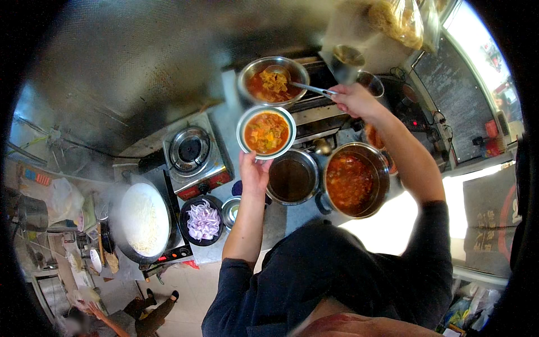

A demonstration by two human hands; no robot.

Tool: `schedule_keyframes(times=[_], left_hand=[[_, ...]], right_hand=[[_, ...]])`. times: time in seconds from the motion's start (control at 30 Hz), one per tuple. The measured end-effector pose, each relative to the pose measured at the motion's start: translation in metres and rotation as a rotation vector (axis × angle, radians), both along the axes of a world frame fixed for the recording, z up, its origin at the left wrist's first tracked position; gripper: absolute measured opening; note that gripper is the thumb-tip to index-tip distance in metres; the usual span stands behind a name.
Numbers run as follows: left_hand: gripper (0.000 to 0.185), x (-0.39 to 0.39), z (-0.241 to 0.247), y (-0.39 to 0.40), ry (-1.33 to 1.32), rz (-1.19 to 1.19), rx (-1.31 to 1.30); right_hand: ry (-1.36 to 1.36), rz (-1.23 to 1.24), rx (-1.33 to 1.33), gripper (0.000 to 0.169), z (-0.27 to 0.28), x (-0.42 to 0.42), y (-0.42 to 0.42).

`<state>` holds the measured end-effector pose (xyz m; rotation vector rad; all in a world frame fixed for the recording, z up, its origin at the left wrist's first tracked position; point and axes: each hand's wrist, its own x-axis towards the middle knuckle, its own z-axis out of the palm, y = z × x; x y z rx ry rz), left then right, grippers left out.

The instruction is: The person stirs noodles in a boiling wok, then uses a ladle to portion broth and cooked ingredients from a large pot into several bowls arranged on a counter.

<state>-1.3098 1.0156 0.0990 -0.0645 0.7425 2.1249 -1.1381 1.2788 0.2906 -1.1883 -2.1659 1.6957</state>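
Observation:
My left hand point(255, 172) holds a white bowl with a dark green rim band point(241, 135) from below and its near edge. Inside the bowl is a red-orange stew point(267, 133) with chunks in it. My right hand point(353, 99) grips the metal handle of a ladle point(313, 87). The ladle's head, heaped with stewed pieces point(274, 81), is over a large stainless steel pot point(304, 75) of red broth. This pot stands just beyond the bowl. Nearer to me are a pot of dark liquid point(293, 176) and a deep pot of red chunky stew point(349, 180).
A portable gas stove point(201, 153) is left of the bowl. Sliced purple onions point(203, 221) fill a black bowl near my left forearm. Farther left, a wide pan of white liquid point(145, 219) steams. A person point(126, 320) is at the lower left. Plastic bags point(400, 25) hang upper right.

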Motion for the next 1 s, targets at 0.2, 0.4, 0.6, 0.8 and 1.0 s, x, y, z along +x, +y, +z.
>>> schedule_keyframes(times=[0.2, 0.4, 0.6, 0.8, 1.0], left_hand=[[0.054, 0.001, 0.001, -0.002, -0.01, 0.004, 0.004], [0.053, 0.002, 0.006, -0.001, 0.011, 0.005, 0.022], [0.052, 0.0, 0.002, -0.007, 0.014, 0.014, 0.001], [0.052, 0.016, 0.005, -0.009, 0.054, 0.015, 0.053], [0.053, 0.034, -0.002, -0.037, -0.014, 0.07, 0.016]], right_hand=[[-0.015, 0.028, 0.024, 0.036, -0.003, 0.0, 0.003], [-0.069, 0.25, 0.713, 0.036, -0.018, -0.007, 0.008], [-0.493, 0.424, 1.331, 0.041, -0.012, -0.007, -0.026], [-0.132, 0.048, 0.979, 0.039, -0.011, 0.052, -0.03], [-0.06, -0.099, 0.265, 0.033, 0.006, 0.215, -0.093]])
